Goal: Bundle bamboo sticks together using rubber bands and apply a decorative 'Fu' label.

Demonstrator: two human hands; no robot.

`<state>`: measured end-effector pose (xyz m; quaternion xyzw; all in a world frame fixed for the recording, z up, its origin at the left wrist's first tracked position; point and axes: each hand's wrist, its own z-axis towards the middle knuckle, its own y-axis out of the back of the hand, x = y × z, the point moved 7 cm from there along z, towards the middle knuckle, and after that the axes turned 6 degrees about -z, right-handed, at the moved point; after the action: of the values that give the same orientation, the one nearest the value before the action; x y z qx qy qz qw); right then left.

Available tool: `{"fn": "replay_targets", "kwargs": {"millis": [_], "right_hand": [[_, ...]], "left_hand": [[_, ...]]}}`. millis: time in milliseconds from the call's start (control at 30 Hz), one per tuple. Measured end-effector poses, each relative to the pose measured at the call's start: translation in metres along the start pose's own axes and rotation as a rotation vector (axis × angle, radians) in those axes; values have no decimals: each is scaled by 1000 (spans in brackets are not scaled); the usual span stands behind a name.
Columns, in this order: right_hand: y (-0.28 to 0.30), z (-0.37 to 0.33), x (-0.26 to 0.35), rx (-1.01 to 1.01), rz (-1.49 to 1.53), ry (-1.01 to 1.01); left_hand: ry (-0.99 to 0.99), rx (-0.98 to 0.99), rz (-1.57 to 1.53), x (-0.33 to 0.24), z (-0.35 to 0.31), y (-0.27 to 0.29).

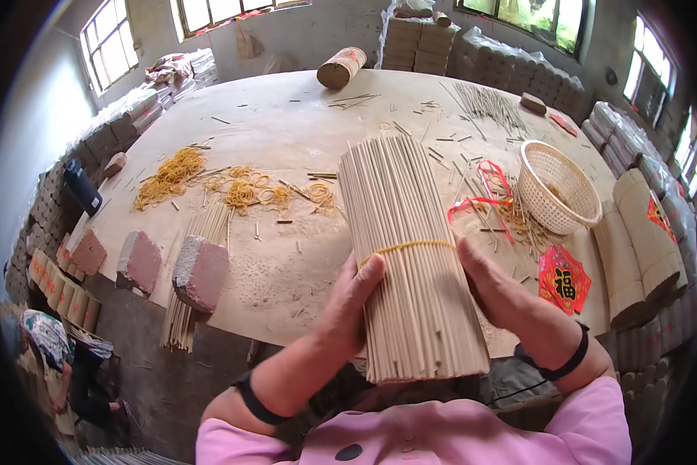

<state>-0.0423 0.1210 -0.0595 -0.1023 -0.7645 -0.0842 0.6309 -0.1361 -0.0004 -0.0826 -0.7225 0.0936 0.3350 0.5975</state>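
Note:
A thick bundle of tan incense sticks (pixel 418 318) is held upright in front of me, over the table's near edge. A yellow rubber band (pixel 412 246) runs across its middle. My left hand (pixel 345 298) grips its left side, with the thumb on the front by the band. On the opposite side my right hand (pixel 494 283) presses against the sticks, its fingers partly hidden behind them. The hands hold the bundle between them.
On the table (pixel 279 116) lie loose yellow rubber bands (pixel 170 177), bricks (pixel 201 273) weighing down sticks, stick scraps, a white basket (pixel 558 190), red ribbon (pixel 496 182), red paper labels (pixel 563 279) and a wrapped roll (pixel 341 68). Wrapped bundles (pixel 649 232) stand right. Another person (pixel 54 341) sits lower left.

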Motion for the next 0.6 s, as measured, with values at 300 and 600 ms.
{"fn": "replay_targets", "kwargs": {"millis": [300, 600], "right_hand": [[-17, -14, 17, 11, 161, -155], [-10, -13, 6, -3, -14, -3]], "left_hand": [[-78, 19, 75, 2, 0, -12], [17, 35, -107, 23, -3, -19]]}}
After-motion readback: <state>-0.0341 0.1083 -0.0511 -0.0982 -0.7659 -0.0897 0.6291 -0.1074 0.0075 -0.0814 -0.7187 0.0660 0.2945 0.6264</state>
